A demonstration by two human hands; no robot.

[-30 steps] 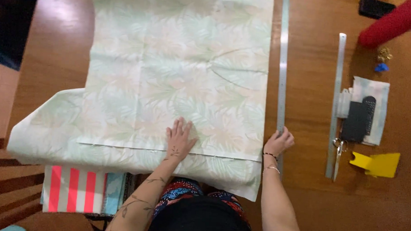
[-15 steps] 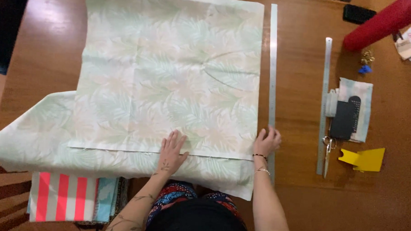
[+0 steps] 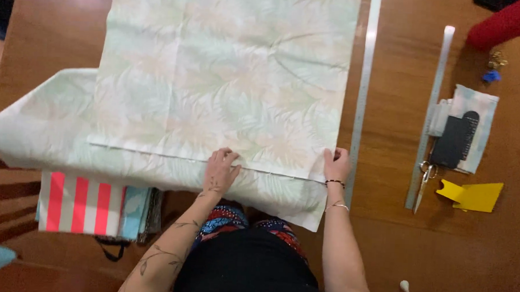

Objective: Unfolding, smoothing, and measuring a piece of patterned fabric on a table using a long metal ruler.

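A large pale green leaf-print fabric (image 3: 216, 75) lies spread on the wooden table (image 3: 386, 167), folded into layers, its near edge hanging over the table's front. My left hand (image 3: 220, 170) rests flat on the near edge of the upper layer, fingers slightly curled. At that layer's near right corner, my right hand (image 3: 335, 165) pinches or presses the fabric; which one is unclear. A long metal ruler (image 3: 363, 92) lies just right of the fabric, beside my right hand.
A second ruler (image 3: 431, 111) lies further right, with scissors (image 3: 425, 180) at its near end. Beside them are a folded fabric piece with a dark object (image 3: 462, 136), a yellow card (image 3: 471, 195) and a red roll (image 3: 506, 25). Striped fabrics (image 3: 85, 203) sit below the table's edge.
My right hand has moved off the ruler's end onto the fabric's right corner. My left hand stays near the edge. The view has shifted a little.
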